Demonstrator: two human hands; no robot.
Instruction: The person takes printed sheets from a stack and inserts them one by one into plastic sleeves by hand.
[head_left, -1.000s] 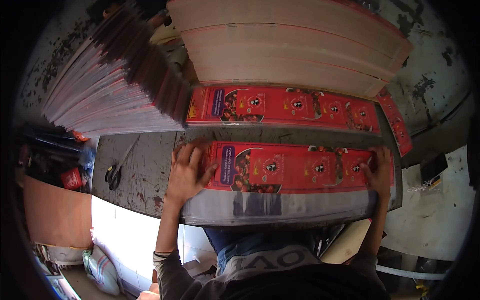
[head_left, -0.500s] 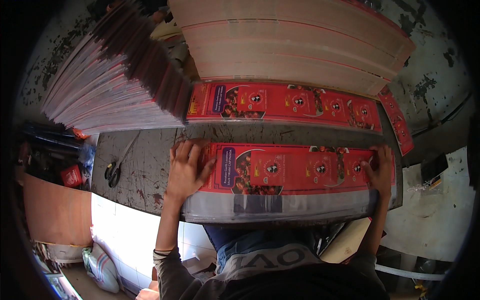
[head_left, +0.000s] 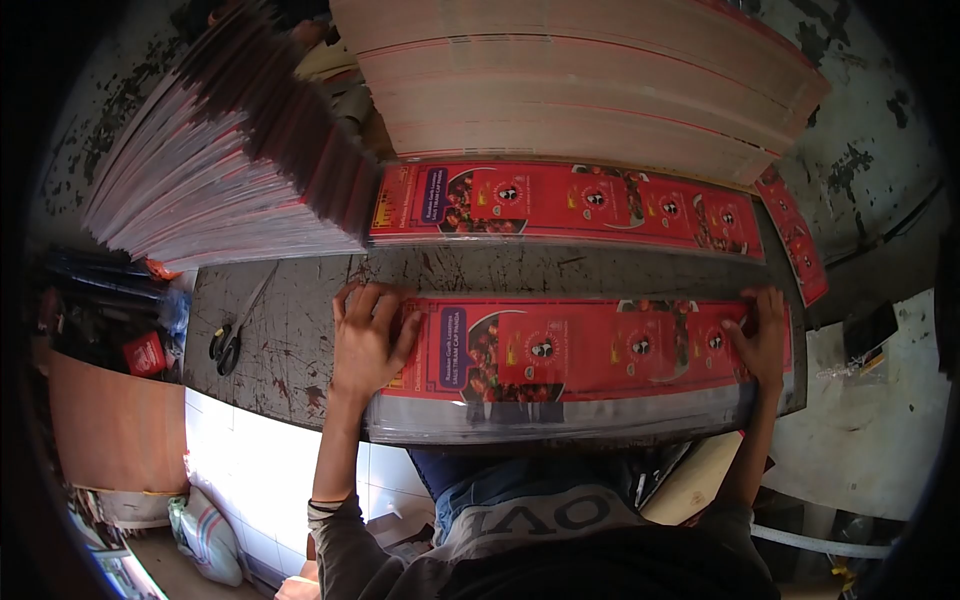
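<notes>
A long red printed sheet [head_left: 590, 350] with food pictures and a purple label lies across the front of the table, over clear plastic [head_left: 600, 415] that shows along the near edge. My left hand [head_left: 370, 335] grips its left end, thumb on the printed face and fingers curled at the far corner. At the right end my right hand [head_left: 760, 340] holds it the same way, thumb on top and fingers over the edge. How many layers lie beneath is hidden.
Behind it lies another red printed strip [head_left: 570, 205], against a tall stack of brown boards [head_left: 580, 90]. A fanned pile of plastic-edged sheets [head_left: 220, 170] leans at the left. Scissors [head_left: 230, 345] rest on the scratched dark table [head_left: 285, 385]. A phone-like dark object [head_left: 868, 330] is at right.
The red sheet's far edge has shifted slightly toward me, and less of the clear plastic shows along the near side. Both hands stay at its ends, the left a little further left.
</notes>
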